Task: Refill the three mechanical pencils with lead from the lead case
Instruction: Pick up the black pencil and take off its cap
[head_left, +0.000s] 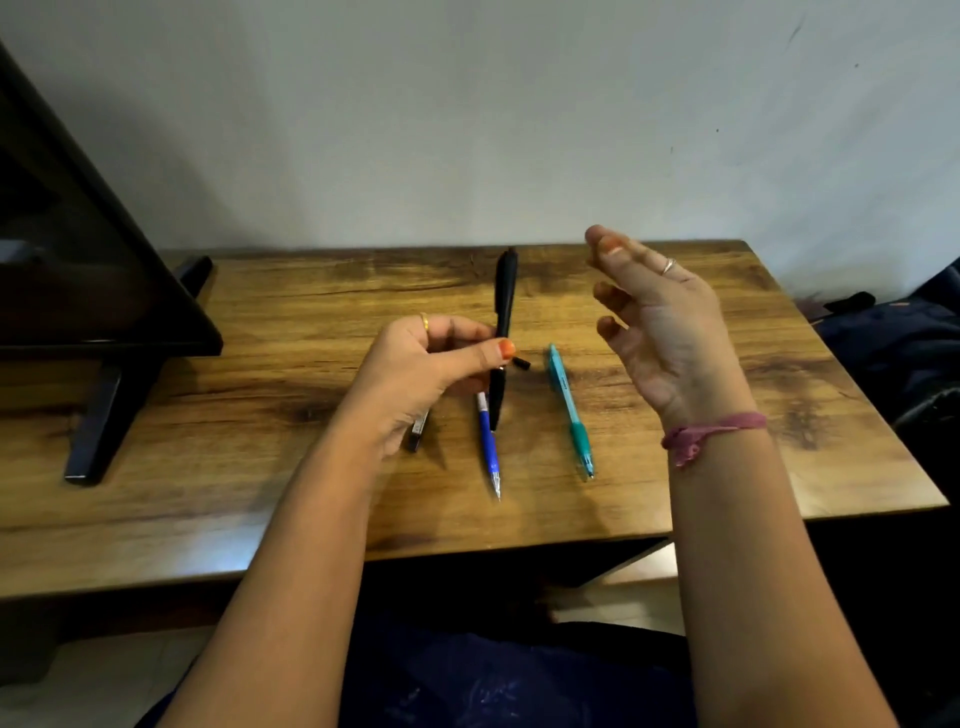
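Note:
My left hand (426, 364) pinches a black mechanical pencil (504, 312) between thumb and fingers and holds it nearly upright above the wooden table (260, 405). A blue pencil (489, 447) lies on the table just below that hand, tip toward me. A teal pencil (569, 410) lies to its right, also tip toward me. A small black cap (521, 362) rests on the table between the black and teal pencils. A dark lead case (417, 434) lies partly hidden under my left hand. My right hand (660, 327) hovers open above the table, right of the teal pencil, holding nothing.
A dark monitor (78, 249) on a black stand (98, 415) takes up the table's left side. A pale wall rises behind the table. Dark cloth (904, 343) lies beyond the right edge. The table's front edge runs just above my lap.

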